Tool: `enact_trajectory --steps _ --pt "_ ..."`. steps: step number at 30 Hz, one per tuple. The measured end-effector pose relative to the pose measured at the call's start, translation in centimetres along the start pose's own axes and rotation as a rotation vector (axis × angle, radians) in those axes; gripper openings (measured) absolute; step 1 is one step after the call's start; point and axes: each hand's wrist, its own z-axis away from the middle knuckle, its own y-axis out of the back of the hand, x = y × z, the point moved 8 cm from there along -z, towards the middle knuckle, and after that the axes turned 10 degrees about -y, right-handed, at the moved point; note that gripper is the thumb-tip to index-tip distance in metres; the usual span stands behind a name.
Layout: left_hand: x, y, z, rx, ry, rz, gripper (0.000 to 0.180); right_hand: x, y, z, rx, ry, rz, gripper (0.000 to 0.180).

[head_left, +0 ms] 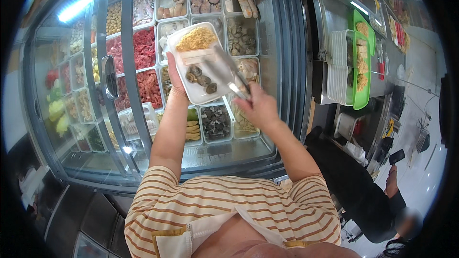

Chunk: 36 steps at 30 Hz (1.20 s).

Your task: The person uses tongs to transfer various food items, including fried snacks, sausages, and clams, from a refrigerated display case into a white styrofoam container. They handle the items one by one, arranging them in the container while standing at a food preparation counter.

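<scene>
R hand (258, 107) near, gripping metal tongs (228, 72) | tongs reaching far-left over white tray (189, 59) w/ dark mushrooms (202, 79) | L hand (176, 86) holding tray's left edge, above display case (282, 67)

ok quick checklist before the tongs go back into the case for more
1. Tray grip: left hand holds the white tray at its near-left edge, roughly level: ok.
2. Tongs: right hand grips the metal tongs, tips over the tray: ok.
3. Tongs empty: whether anything is between the tips, cannot tell.
4. Room on tray: yellow shredded food at the far end, dark pieces in the middle, bare white patch at the near end: ok.
5. Case access: glass door slid left, food bins beneath the tray uncovered: ok.
6. Nearby person at lower right stands apart from both arms: ok.
</scene>
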Motion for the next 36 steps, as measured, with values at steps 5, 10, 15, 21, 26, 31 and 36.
enact_trajectory --steps 5,10,15,21,26,31,36 --pt "1.1 1.2 0.2 -0.018 -0.079 0.040 0.081 2.5 4.7 -3.7 0.187 -0.125 0.439 0.032" --pt "1.3 0.8 0.0 -0.076 -0.140 0.043 0.084 3.1 2.5 -10.1 0.108 -0.011 0.678 0.016" --pt "1.5 1.4 0.2 -0.026 -0.148 -0.036 0.085 2.1 -0.3 -15.4 -0.171 0.036 0.855 0.021" --pt "1.5 1.2 -0.2 -0.029 -0.159 -0.074 0.085 5.2 -5.1 -20.5 -0.214 0.026 0.661 0.020" --pt "1.4 1.3 -0.1 -0.038 -0.149 -0.066 0.086 6.5 -4.3 -21.3 -0.075 -0.153 0.596 0.020" --pt "1.0 1.1 0.0 -0.031 -0.131 -0.052 0.086 5.5 -2.8 -16.2 -0.133 -0.181 0.574 0.022" --pt "0.5 1.2 0.0 -0.064 -0.115 -0.023 0.085 4.7 -2.2 -14.2 -0.213 -0.157 0.679 0.020"
